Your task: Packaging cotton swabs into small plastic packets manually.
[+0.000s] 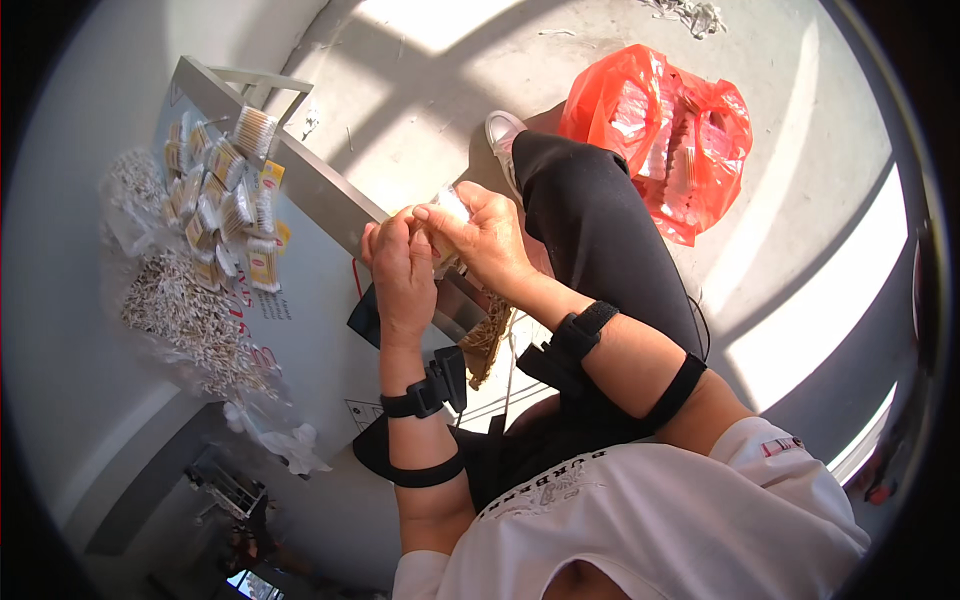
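Both my hands meet in front of me at the table's right edge, around a small see-through plastic packet (452,203). It looks like a pack of cotton swabs, though my fingers cover most of it. My left hand (402,272) pinches it with bent fingers, thumb toward the right hand. From the other side my right hand (488,238) grips it, thumb across the top. On the table (318,335) to the left lies a heap of filled cotton swab packs (228,190). Nearer to me, loose white cotton swabs (185,320) spread over a plastic sheet.
A red plastic bag (585,105) holding several packs stands on the floor beyond my right knee. Under my hands sits an open box (488,345), partly hidden. Crumpled see-through plastic (290,445) hangs at the table's near side. White scraps (690,15) lie on the floor far off.
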The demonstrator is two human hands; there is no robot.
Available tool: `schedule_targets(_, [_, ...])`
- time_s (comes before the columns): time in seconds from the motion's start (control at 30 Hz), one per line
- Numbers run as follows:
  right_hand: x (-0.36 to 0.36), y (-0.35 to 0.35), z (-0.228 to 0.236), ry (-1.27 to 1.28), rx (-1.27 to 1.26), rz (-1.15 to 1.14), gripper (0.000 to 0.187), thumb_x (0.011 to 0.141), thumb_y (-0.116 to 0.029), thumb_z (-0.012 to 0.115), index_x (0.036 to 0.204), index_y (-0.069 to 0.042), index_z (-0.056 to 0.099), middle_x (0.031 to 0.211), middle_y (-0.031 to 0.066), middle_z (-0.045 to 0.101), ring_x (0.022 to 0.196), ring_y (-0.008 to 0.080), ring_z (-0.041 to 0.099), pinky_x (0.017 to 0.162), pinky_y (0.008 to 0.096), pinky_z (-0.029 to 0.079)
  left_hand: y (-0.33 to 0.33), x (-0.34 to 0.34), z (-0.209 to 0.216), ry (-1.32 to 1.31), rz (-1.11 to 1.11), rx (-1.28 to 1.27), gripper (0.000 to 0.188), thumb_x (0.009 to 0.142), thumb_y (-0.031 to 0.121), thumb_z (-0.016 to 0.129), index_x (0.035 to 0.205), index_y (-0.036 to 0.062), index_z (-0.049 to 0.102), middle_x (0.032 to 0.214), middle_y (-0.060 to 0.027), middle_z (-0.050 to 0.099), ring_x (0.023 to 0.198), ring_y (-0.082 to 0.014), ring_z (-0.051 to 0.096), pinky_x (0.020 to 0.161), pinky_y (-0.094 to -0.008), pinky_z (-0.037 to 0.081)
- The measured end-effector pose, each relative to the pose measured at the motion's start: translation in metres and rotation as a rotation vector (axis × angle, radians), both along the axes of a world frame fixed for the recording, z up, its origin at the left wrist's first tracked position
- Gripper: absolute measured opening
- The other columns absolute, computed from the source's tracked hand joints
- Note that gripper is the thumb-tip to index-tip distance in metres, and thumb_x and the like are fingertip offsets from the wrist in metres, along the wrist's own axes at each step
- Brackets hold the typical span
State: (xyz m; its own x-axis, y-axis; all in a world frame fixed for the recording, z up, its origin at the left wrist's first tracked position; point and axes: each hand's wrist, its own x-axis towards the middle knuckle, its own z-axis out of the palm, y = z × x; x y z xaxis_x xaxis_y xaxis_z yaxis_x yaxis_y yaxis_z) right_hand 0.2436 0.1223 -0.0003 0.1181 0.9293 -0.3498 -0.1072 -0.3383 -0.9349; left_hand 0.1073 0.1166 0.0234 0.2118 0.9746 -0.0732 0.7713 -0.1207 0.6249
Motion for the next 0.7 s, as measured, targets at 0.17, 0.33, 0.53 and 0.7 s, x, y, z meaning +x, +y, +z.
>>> schedule_targets(0.17, [0.005,-0.015,0.000,0.349,-0.115,-0.036,0.022,0.081,-0.017,0.077,0.081,0.001,0.064,0.069,0.0061,0.065,0.056,0.0069,0.054,0.046,0.0235,0.041,-0.009,0.016,-0.013,0.076,0.050,0.248,0.025,0.095,0.016,0.045,0.114,0.0033,0.056,0.104,-0.0127,0.062,0.104,-0.0298,0.055,0.110,-0.0485,0.024])
schedule_targets(0.33, [0.004,-0.018,-0.006,0.339,-0.053,-0.075,0.021,0.078,-0.015,0.079,0.081,0.001,0.065,0.074,0.0063,0.066,0.057,0.0077,0.056,0.046,0.0225,0.042,-0.011,0.031,-0.018,0.122,0.144,0.369,0.025,0.094,0.012,0.043,0.114,0.0015,0.054,0.103,-0.0141,0.061,0.100,-0.0325,0.057,0.108,-0.0499,0.028])
schedule_targets(0.53, [0.010,0.000,-0.028,0.749,-0.290,-0.207,0.064,0.093,-0.056,0.054,0.101,0.007,0.065,0.088,0.0135,0.067,0.082,0.0178,0.063,0.076,0.0319,0.051,-0.010,0.035,-0.013,-0.068,0.222,0.341,0.035,0.099,0.018,0.040,0.128,0.0004,0.050,0.121,-0.0156,0.057,0.118,-0.0312,0.049,0.106,-0.0435,0.032])
schedule_targets(0.7, [0.019,0.012,-0.017,0.808,-0.351,0.129,0.077,0.093,-0.065,0.044,0.107,0.007,0.064,0.093,0.0153,0.068,0.086,0.0202,0.065,0.083,0.0331,0.051,-0.025,0.050,-0.005,-0.764,0.589,0.258,0.059,0.104,0.036,0.032,0.145,-0.0059,0.025,0.153,-0.0206,0.025,0.143,-0.0304,0.024,0.117,-0.0432,0.018])
